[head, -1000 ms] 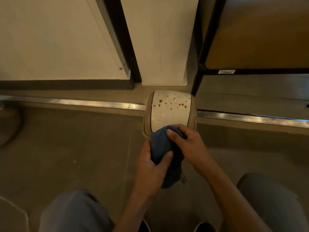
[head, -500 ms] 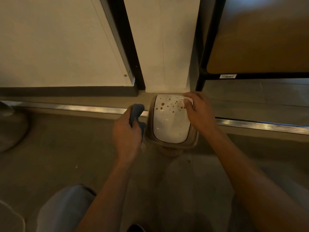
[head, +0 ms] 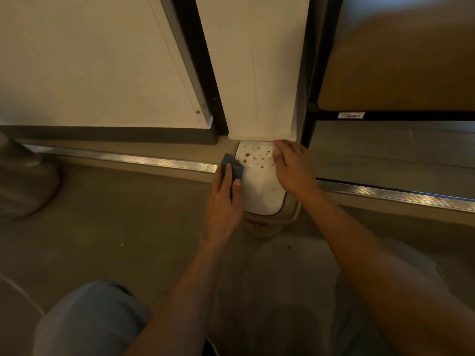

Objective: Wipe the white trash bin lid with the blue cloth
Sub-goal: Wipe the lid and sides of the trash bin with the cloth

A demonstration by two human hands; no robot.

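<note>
While L hand [head: 226, 199] grips cloth [head: 232, 167], (R hand [head: 293, 168] steadies) lid [head: 259, 188]

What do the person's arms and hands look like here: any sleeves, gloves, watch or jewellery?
Both forearms are bare to the frame edge, with no sleeves in view. The left hand and right hand wear no gloves; no rings, watch or bracelet show. Light grey-blue trousers cover the knees.

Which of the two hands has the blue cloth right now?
The left hand holds the blue cloth at the left edge of the white trash bin lid. The right hand is bare, resting on the lid's far right corner.
</note>
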